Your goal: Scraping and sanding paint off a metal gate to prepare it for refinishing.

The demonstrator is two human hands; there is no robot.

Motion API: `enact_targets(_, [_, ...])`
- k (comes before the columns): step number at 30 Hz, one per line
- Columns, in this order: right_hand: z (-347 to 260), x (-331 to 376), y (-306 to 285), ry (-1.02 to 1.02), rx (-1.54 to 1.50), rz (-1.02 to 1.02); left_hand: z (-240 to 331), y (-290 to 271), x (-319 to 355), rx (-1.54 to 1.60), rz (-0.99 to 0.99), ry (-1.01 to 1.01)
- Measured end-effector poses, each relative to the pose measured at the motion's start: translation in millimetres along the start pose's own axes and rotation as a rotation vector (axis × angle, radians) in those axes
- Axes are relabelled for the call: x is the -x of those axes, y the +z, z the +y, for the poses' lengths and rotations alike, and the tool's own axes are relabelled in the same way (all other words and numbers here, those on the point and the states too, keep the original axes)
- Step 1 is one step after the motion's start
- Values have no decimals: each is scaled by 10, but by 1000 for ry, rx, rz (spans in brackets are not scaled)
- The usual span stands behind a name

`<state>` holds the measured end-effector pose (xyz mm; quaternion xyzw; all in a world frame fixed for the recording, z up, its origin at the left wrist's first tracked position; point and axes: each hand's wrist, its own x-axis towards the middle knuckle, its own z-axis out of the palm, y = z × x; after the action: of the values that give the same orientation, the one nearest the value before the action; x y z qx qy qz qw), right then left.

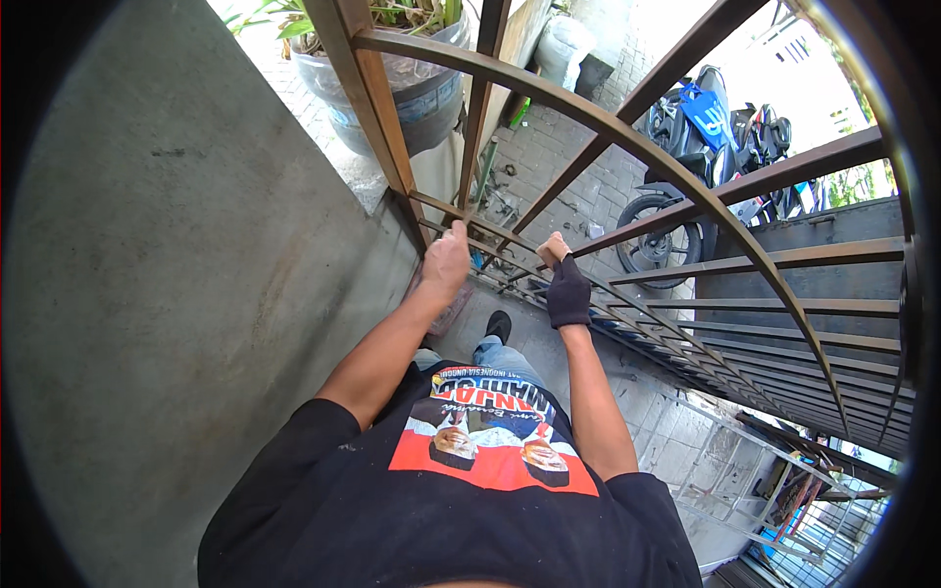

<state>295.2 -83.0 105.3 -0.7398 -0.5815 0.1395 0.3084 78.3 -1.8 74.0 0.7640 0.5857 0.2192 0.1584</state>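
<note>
A brown metal gate of straight bars and a curved top piece stands in front of me. At its horizontal rail, my left hand is bare and closed, its fingertips close to the rail beside the wall-side post. What it holds, if anything, is too small and blurred to tell. Farther right along the same rail is my right hand, in a black glove that leaves the fingertips bare. Its fingers are closed around the rail where a slanting bar meets it.
A grey plastered wall rises close on my left. Beyond the gate are a potted plant, a white sack and parked motorcycles on paving. A pale metal frame lies at lower right. My dark shoe shows below.
</note>
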Motion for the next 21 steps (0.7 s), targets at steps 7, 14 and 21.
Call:
enact_targets(7, [28, 38, 4, -26, -36, 52, 407, 100, 152, 32, -129, -22])
enact_targets(14, [-124, -33, -8, -9, -15, 31, 342, 202, 167, 31, -146, 53])
enact_targets(21, [-121, 6, -38, -26, -26, 44, 107, -38, 66, 118, -15, -105])
